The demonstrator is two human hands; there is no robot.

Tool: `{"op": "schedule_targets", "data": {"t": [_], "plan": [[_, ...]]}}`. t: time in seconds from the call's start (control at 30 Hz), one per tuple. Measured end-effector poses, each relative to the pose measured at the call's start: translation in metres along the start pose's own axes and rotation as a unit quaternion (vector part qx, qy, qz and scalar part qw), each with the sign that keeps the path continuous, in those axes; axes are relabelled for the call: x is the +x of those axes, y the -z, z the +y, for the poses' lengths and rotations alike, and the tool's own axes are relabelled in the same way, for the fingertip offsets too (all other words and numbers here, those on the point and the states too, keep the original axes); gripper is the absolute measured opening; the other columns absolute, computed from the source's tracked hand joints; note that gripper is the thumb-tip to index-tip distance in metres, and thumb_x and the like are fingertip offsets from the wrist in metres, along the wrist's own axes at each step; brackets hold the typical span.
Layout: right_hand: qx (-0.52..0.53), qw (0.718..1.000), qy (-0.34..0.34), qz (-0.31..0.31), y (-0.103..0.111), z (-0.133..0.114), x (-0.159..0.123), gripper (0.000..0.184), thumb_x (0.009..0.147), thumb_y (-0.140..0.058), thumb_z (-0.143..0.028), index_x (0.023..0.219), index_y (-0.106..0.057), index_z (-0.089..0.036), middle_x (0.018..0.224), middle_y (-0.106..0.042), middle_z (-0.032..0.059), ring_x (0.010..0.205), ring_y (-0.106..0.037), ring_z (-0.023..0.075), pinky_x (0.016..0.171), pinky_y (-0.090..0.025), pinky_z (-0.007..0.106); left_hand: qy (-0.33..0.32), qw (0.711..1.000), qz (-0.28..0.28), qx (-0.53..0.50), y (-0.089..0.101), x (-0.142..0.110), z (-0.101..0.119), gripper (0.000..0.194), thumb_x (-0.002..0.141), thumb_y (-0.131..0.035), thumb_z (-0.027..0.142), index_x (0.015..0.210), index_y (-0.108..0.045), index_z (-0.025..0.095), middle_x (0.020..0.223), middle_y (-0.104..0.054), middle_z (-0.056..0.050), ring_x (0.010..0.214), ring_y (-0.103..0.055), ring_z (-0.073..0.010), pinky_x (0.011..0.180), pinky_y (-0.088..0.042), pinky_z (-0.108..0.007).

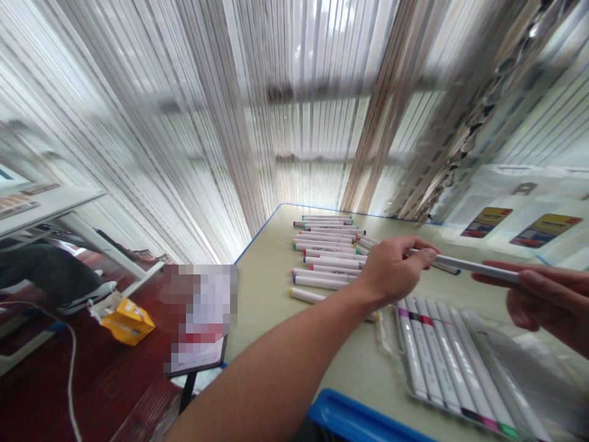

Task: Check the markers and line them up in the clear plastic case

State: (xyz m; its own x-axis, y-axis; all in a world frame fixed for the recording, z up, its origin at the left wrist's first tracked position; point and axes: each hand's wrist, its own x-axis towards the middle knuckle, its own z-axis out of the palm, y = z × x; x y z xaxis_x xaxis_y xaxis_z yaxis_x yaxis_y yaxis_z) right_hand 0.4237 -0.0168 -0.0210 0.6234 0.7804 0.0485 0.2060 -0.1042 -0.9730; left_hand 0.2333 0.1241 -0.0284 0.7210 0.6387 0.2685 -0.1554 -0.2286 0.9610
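Note:
My left hand (396, 270) reaches across the table and pinches one end of a white marker (476, 266). The marker's other end lies between the fingers of my right hand (547, 293), at the right edge of the view. Below both hands, a clear plastic case (409, 383) holds several white markers side by side, with purple, black, red and green bands. Left of the case and partly behind my left forearm, several more markers (329, 248) with coloured ends lie in a loose column. One with a yellow end (306, 296) is nearest me.
The pale table (262, 288) has a blue edge. A blue tray-like edge (363, 417) shows at the bottom. Clear packaging with coloured labels (488, 222) lies at the right. Striped curtains (313, 123) hang behind. A yellow bag (126, 319) stands on the red floor (110, 380).

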Motion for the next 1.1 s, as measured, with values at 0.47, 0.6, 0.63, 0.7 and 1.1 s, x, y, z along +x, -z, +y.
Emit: {"op": "schedule_targets", "data": {"t": [0.47,0.6,0.63,0.7,1.1], "plan": [[0.144,0.984,0.001,-0.104,-0.013,-0.015,-0.005,0.037,0.064,-0.091,-0.048,0.086,-0.083,-0.02,0.087,-0.079,0.012,0.048,-0.058,0.012,0.045,-0.051,0.026,0.018,0.998,0.003,-0.052,0.005,-0.002,0.008,0.016,0.091,-0.058,0.022,0.094,-0.069,0.01,0.069,-0.066,-0.002,0.048,-0.051,-0.0049,0.048,-0.042,-0.018],[0.188,0.975,0.031,-0.115,-0.009,-0.011,0.002,0.034,0.069,-0.089,-0.045,0.086,-0.081,-0.017,0.084,-0.08,0.0112,0.044,-0.058,0.0098,0.044,-0.051,0.024,-0.005,0.999,0.007,-0.048,0.007,-0.002,0.012,0.016,0.088,-0.062,0.023,0.093,-0.07,0.01,0.071,-0.069,-0.003,0.049,-0.053,-0.0062,0.047,-0.042,-0.019],[0.195,0.973,0.033,-0.117,-0.008,-0.01,0.004,0.033,0.07,-0.088,-0.044,0.087,-0.081,-0.016,0.085,-0.08,0.0113,0.044,-0.059,0.0098,0.044,-0.052,0.024,-0.01,0.999,0.006,-0.047,0.008,-0.001,0.012,0.017,0.088,-0.064,0.024,0.093,-0.071,0.009,0.071,-0.07,-0.004,0.05,-0.054,-0.0068,0.048,-0.044,-0.02],[0.207,0.971,0.038,-0.112,-0.007,-0.01,0.006,0.033,0.072,-0.087,-0.043,0.088,-0.08,-0.015,0.084,-0.08,0.0116,0.043,-0.06,0.0101,0.043,-0.051,0.023,-0.012,0.999,0.01,-0.047,0.01,-0.002,0.013,0.02,0.087,-0.067,0.027,0.096,-0.072,0.01,0.073,-0.071,-0.005,0.051,-0.055,-0.0072,0.049,-0.044,-0.02],[0.261,0.961,0.012,-0.093,-0.001,-0.006,0.016,0.023,0.074,-0.086,-0.033,0.086,-0.079,-0.015,0.08,-0.08,0.0108,0.042,-0.061,0.0094,0.04,-0.049,0.019,0.015,0.989,-0.073,-0.126,0.017,-0.005,0.018,0.034,0.082,-0.078,0.028,0.114,-0.078,0.014,0.095,-0.079,-0.012,0.063,-0.061,-0.0101,0.063,-0.051,-0.025]]}}
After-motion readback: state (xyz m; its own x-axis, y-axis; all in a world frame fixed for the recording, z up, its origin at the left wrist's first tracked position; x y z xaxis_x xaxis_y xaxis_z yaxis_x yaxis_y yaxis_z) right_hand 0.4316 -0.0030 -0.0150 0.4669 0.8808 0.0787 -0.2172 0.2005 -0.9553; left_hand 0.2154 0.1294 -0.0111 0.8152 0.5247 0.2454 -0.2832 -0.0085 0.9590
